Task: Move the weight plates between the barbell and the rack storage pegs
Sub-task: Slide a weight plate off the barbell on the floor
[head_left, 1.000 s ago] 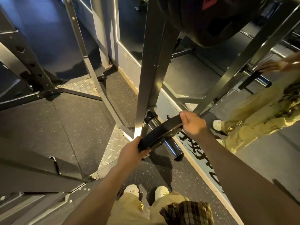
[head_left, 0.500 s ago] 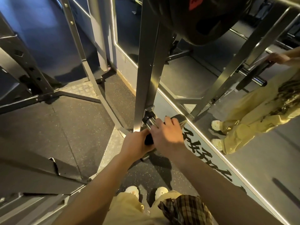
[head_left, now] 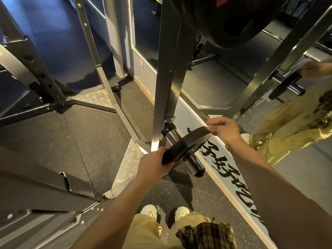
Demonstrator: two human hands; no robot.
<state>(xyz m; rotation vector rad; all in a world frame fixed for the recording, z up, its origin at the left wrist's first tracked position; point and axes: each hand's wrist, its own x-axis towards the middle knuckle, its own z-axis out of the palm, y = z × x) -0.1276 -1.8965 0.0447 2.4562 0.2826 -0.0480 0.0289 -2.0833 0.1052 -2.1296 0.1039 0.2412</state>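
Low on the rack upright (head_left: pixel 166 83), a small black weight plate (head_left: pixel 186 145) sits threaded on a chromed storage peg (head_left: pixel 193 161), about midway along it. This plate is a thin round disc with a matte, rubbery-looking rim and a smoother flat face; the peg is a polished steel cylinder that sticks out from a dark collar at the upright's foot and ends in a dark cap. The left hand (head_left: pixel 154 164) grips the plate's near lower edge, fingers curled under the rim and thumb over it. The right hand (head_left: pixel 223 131) is at the far upper edge with fingers loosely bent; its fingertips (head_left: pixel 209 127) are at the rim, and whether they pinch it or only touch it cannot be told.

Counted: one small plate on the peg, one peg, and one large black plate (head_left: pixel 231 20) hanging overhead at the top edge, thick and round with a red mark. Two pale shoes (head_left: pixel 149 211) show below, with khaki trousers and a plaid cloth (head_left: pixel 206 236).

Underfoot is a dark speckled rubber floor (head_left: pixel 89 141), with ribbed diamond-tread metal plates (head_left: pixel 128 164) at the rack's feet. Grey square-section steel beams with bolt holes cross the left side. A wall mirror (head_left: pixel 251 159) bearing black brush lettering runs along the right and reflects the person and the rack.
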